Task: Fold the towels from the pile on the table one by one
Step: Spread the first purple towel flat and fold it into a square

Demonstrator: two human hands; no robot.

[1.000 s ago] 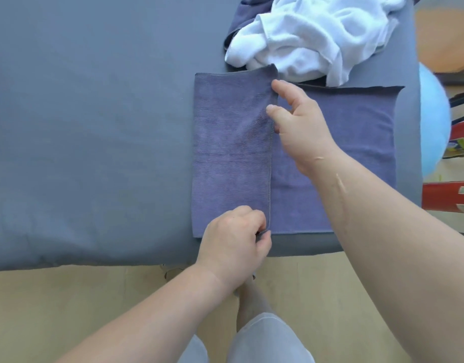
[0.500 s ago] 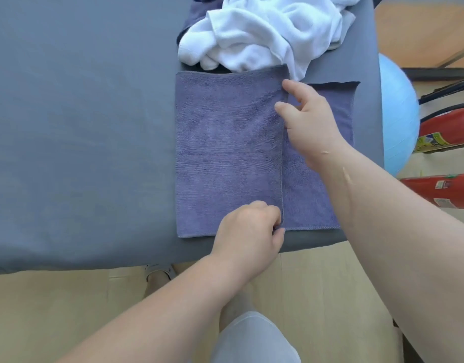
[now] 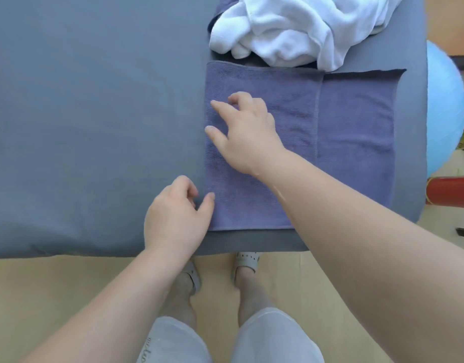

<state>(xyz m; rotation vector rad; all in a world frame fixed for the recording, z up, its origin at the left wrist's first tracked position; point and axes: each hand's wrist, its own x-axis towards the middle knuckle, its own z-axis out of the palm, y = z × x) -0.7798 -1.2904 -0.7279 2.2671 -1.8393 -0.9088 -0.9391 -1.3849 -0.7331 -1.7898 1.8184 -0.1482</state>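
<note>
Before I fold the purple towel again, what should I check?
1. Folded flap lies flat on the purple towel: ok.
2. Near edges of both layers flush: ok.
3. White towel pile clear of it: not ok, it reaches the far edge.
4. Right strip uncovered, ready to fold: ok.
5. Right hand free: ok, fingers spread over the flap, gripping nothing.
6. Left hand free: ok, thumb at the towel's left edge, gripping nothing.
</note>
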